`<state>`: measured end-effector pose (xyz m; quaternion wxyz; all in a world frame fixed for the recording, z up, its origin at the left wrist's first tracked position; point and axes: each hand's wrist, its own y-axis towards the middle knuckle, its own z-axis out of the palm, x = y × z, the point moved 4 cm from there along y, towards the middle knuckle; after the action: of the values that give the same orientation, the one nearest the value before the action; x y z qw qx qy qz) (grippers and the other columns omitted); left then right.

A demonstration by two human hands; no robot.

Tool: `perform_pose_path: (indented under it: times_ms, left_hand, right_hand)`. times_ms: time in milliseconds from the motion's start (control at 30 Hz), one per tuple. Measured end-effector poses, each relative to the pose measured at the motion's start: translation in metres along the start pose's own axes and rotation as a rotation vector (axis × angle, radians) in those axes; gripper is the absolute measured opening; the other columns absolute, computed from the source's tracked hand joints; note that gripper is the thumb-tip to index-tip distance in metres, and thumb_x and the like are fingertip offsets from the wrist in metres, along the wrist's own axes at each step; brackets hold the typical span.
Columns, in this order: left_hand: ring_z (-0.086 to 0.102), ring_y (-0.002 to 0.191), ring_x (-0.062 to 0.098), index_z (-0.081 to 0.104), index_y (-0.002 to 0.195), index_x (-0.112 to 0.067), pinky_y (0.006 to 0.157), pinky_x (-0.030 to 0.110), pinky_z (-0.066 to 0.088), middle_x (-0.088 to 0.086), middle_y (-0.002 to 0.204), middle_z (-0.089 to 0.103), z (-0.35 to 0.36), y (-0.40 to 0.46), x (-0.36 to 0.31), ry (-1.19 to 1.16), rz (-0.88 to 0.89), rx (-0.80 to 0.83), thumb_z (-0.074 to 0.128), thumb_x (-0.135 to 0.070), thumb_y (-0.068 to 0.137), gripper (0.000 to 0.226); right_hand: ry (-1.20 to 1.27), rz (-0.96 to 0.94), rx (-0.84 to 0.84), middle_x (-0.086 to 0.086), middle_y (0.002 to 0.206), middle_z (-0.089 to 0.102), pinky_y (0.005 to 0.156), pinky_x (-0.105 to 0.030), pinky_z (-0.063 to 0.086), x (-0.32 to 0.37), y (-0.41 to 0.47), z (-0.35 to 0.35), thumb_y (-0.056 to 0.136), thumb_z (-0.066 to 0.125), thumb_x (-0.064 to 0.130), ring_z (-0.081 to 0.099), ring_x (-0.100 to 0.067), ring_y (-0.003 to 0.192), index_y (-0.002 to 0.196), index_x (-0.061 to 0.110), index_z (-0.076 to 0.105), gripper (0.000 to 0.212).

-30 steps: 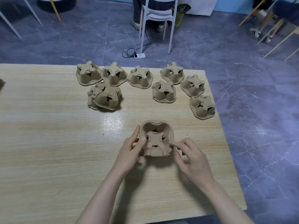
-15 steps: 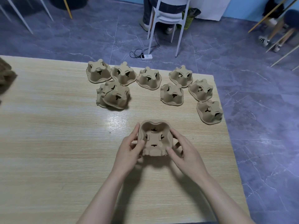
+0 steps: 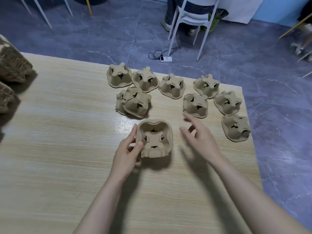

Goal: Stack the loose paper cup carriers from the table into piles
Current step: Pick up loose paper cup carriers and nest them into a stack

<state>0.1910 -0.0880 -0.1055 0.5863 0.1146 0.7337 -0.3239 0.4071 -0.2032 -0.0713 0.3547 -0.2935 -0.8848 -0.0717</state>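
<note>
Right in the left hand (image 3: pixel 126 152) grip sits the upturned carrier (image 3: pixel 154 138), pinched at its edge to steady it on the desk (image 3: pixel 59 149), while the right hand (image 3: pixel 200 137), fingers spread and empty, probably reaches for the nearest loose carrier (image 3: pixel 195 105) just beyond.

A light wood-grain bench (image 3: pixel 50 149) fills the lower left of the frame, with a glossy patch of reflected light near its middle. Beyond it lies a blue-grey marble-look tiled floor (image 3: pixel 101 34). At the top stands a white chair (image 3: pixel 190 16) with a seated person, a green basket (image 3: pixel 213 22) behind it. A white power strip (image 3: pixel 166 59) with a black cable lies on the floor.
</note>
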Motion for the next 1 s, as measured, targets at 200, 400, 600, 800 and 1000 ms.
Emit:
perform_pose_path:
  times_ms: [200,400,600,800,1000]
  left_hand:
    - [0.06,0.077,-0.002,0.038,0.13,-0.061,0.065,0.02,0.048,-0.003,0.122,0.061,0.01,0.009,0.001,-0.022,-0.045,0.102,0.058,-0.024,0.098,0.053]
    - [0.061,0.089,0.008,0.037,0.134,-0.059,0.061,0.015,0.047,0.0,0.122,0.057,0.02,0.016,-0.003,-0.017,-0.066,0.141,0.057,-0.03,0.097,0.051]
    - [0.063,0.088,-0.005,0.037,0.133,-0.056,0.065,0.018,0.05,-0.003,0.12,0.057,0.022,0.019,-0.006,-0.024,-0.061,0.155,0.055,-0.026,0.098,0.05]
    - [0.062,0.09,0.0,0.037,0.14,-0.05,0.067,0.017,0.052,0.002,0.121,0.056,0.025,0.02,-0.006,-0.013,-0.079,0.155,0.055,-0.024,0.098,0.052]
    - [0.062,0.08,0.014,0.037,0.141,-0.047,0.067,0.034,0.051,-0.005,0.108,0.061,0.045,0.013,-0.01,-0.099,-0.144,0.251,0.059,-0.017,0.096,0.058]
  right_hand:
    - [-0.251,0.079,-0.002,-0.006,0.138,0.05,0.096,-0.038,0.043,-0.047,0.087,-0.04,0.091,0.063,0.022,0.052,-0.023,0.118,0.147,0.025,0.039,0.061]
    - [-0.392,0.135,0.155,-0.01,0.145,0.042,0.103,-0.047,0.041,-0.071,0.127,-0.041,0.093,0.061,0.023,0.044,-0.03,0.131,0.151,0.029,0.03,0.066]
    - [-0.588,0.141,0.227,-0.008,0.137,0.042,0.09,-0.044,0.046,-0.072,0.13,-0.034,0.092,0.063,0.026,0.051,-0.033,0.121,0.15,0.031,0.028,0.068]
    - [-0.522,0.121,0.137,-0.008,0.116,0.047,0.078,-0.039,0.045,-0.06,0.11,-0.042,0.079,0.078,0.028,0.052,-0.029,0.111,0.153,0.032,0.019,0.095]
    - [-0.499,0.132,0.115,-0.007,0.137,0.051,0.084,-0.042,0.049,-0.049,0.083,-0.053,0.066,0.087,0.03,0.053,-0.033,0.121,0.154,0.034,0.011,0.116]
